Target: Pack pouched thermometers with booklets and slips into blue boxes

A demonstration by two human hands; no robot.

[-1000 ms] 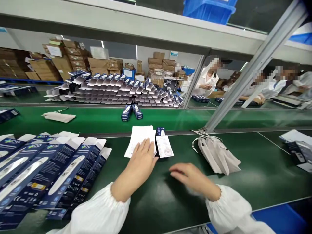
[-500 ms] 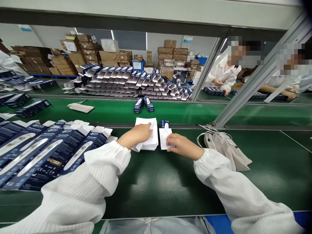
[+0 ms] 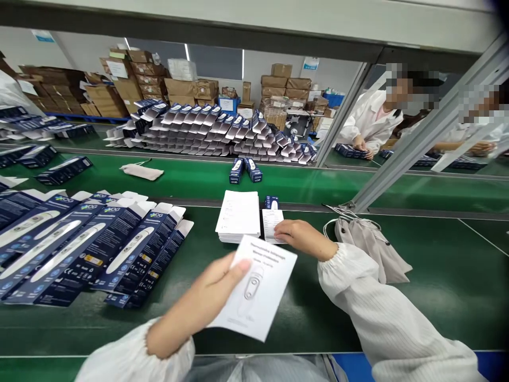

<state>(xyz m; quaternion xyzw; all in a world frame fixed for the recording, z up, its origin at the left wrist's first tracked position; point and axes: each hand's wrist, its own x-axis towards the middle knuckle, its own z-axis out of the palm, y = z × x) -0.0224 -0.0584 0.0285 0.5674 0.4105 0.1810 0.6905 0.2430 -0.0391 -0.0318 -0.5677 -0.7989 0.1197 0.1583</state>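
At your far left, a fanned row of dark blue printed cartons with open white end flaps lies overlapped on the dark green tabletop, each flap turned away from you so the open ends show; the row runs off the left edge, so you cannot count it. Beyond it, on the lighter green belt, a flat beige cloth pouch lies alone.

Your left hand holds a white folded instruction leaflet with a line drawing of a thermometer raised off the tabletop, just in front of you. The grip is closed on its left edge, thumb on top and the other fingers hidden beneath the paper. The leaflet tilts with its printed face toward you, so the drawing reads but the small text does not.

Just behind it, the neat white stack of matching leaflets sits squared up within easy reach. Touching its right side is a small white printed card propped against a small blue box. Your right hand rests on that card, fingers bent down onto it; whether they pinch it or only press it you cannot tell.

To the right, a heap of grey-beige drawstring pouches lies bunched with cords toward the belt. Across the belt, a long bank of folded cartons is stacked, and other people in white coats work there, partly hidden by the slanted metal frame.
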